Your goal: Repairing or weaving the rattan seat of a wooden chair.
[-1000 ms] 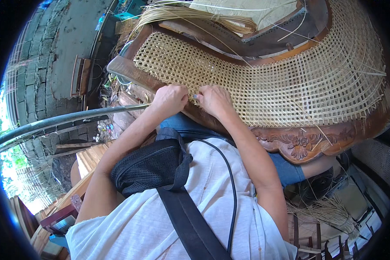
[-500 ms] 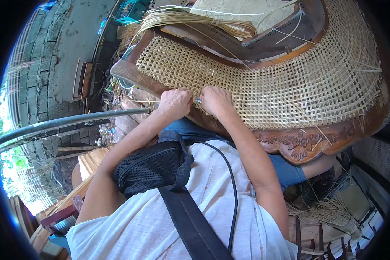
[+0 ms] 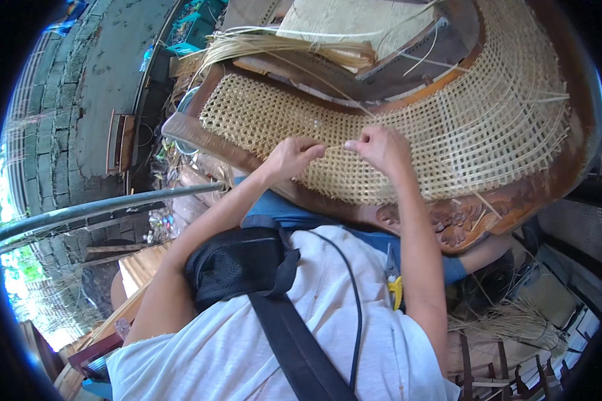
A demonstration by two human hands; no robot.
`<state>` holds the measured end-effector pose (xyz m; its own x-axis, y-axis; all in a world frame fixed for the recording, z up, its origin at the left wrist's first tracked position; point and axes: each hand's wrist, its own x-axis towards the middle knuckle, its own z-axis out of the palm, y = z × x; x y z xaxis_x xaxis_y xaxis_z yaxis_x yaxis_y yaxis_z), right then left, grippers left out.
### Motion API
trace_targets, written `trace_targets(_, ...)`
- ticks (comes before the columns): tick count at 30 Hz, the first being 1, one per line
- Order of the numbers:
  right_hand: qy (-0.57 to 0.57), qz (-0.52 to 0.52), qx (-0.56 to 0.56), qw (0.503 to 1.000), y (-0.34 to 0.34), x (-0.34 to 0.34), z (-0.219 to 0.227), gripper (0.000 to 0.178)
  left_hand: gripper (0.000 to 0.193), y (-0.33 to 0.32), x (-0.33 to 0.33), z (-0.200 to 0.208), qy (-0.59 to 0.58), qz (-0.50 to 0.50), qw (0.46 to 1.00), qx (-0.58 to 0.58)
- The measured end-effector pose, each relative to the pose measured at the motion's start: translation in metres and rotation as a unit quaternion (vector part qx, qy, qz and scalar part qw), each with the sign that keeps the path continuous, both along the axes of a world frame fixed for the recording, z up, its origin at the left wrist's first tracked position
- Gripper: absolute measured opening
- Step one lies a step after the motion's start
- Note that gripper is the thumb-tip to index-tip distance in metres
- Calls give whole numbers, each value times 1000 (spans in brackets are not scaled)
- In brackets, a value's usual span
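A wall (image 3: 57, 120), apparently block, flanks woven cane (image 3: 441, 137).

A woven panel (image 3: 461, 127) sits in its wooden surround (image 3: 211, 137), upper centre to upper right of the frame. Over it, the left hand (image 3: 294, 158) lies left of the right hand (image 3: 383, 148), a thin strand (image 3: 335, 148) between them. Behind, top centre, rests a cane bundle (image 3: 294, 52). A pole (image 3: 114, 202) crosses mid-left.

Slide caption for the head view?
Left hand and right hand apparently pinch a thin pale strand over a woven tan cane panel in a carved brown wooden frame.
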<state>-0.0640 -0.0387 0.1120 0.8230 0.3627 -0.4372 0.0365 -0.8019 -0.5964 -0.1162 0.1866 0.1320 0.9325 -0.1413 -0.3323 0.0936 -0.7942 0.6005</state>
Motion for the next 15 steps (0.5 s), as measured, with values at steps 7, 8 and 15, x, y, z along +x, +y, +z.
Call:
trace_targets(7,36,-1,172,984,53,-26,-31,27,29,15,2,24,8,87,993,85)
trace_targets(8,40,-4,173,984,62,-35,-40,27,27,18,1,23,-31,33,987,153)
trace_targets(15,-62,69,126,988,84,-46,-37,17,21,31,-5,14,-31,-25,972,230)
